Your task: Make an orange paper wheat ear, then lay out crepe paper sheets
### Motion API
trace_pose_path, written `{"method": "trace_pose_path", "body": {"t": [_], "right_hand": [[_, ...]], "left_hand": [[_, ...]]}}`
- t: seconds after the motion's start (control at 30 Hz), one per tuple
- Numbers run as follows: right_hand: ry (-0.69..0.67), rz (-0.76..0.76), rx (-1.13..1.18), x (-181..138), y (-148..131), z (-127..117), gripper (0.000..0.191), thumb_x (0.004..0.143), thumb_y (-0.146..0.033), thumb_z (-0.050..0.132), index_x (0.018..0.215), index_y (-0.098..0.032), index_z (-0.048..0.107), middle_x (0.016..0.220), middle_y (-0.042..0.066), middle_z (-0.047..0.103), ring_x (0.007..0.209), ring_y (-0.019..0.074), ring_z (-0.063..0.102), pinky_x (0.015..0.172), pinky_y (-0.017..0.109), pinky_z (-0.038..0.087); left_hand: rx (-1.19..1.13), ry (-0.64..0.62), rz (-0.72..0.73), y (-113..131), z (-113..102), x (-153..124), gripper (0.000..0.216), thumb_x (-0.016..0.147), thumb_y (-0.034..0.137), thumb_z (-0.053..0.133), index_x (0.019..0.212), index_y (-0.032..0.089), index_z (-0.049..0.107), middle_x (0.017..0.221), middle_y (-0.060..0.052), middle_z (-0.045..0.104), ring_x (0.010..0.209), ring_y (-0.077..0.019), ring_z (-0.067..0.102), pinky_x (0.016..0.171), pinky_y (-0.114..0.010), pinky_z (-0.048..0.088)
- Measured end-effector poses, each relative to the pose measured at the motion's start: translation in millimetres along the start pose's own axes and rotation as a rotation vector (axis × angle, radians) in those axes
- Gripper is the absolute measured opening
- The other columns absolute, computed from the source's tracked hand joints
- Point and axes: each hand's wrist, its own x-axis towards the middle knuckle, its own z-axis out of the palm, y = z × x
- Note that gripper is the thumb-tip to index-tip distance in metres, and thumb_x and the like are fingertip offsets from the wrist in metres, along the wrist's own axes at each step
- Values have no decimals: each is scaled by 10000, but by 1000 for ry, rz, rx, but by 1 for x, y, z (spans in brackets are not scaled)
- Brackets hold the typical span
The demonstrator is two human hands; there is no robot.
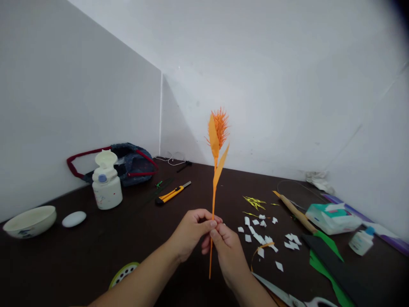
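Because both hands pinch its stem (214,202), the orange flower (215,182) stands nearly upright between them.
From the grip, its long axis runs to twelve o'clock, leaning slightly toward one, up to the bristly head (221,128); the bare lower end points to six. The left hand (191,233) grasps from eight o'clock, the right hand (229,250) from four, thumbs close together at the stem, neither clearly nearer. White scraps (248,238) lie near, at three.
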Motion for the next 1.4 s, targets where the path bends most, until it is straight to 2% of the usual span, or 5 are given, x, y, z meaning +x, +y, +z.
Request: {"method": "trace_pose_path", "body": {"t": [0.17, 0.47, 0.93, 1.23, 1.4], "right_hand": [[-81, 2, -29, 1, -4, -6, 266, 844, -341, 526, 658, -166, 598, 576, 1, 622, 560, 142, 591, 598, 264, 454], [-142, 161, 269, 4, 0, -27, 274, 807, -406, 601, 867, -144, 658, 780, 52, 653, 707, 160, 607, 649, 306, 482], [-152, 329, 688, -7, -4, -2, 204, 701, -317, 728, 652, -167, 599, 568, -31, 559, 530, 97, 504, 572, 260, 470], [-254, 329, 708, -10, -5, 0, 209, 703, -317, 714, 640, -162, 588, 532, -27, 539, 489, 101, 493, 536, 264, 469], [-86, 215, 521, -10, -4, -2, 208, 706, -345, 682, 654, -179, 568, 602, -32, 524, 521, 103, 460, 551, 268, 445]], "left_hand": [[103, 131, 78, 5, 0, -1, 152, 687, 239, 646, 621, 131, 562, 884, -51, 624, 452, -63, 504, 392, -209, 389], [195, 206, 151, 10, -10, 2, 99, 695, 227, 633, 660, 135, 626, 790, -54, 667, 779, -162, 574, 780, -309, 425], [-9, 54, 86, 5, -9, 0, 127, 702, 241, 668, 646, 138, 620, 824, -53, 655, 847, -163, 583, 796, -301, 439], [-139, -136, 58, 9, -5, -5, 199, 693, 310, 702, 667, 123, 640, 817, -80, 635, 871, -181, 571, 763, -279, 441], [-76, -82, 62, 5, -7, -3, 208, 705, 321, 688, 662, 135, 606, 804, -59, 632, 720, -150, 568, 662, -276, 442]]}}
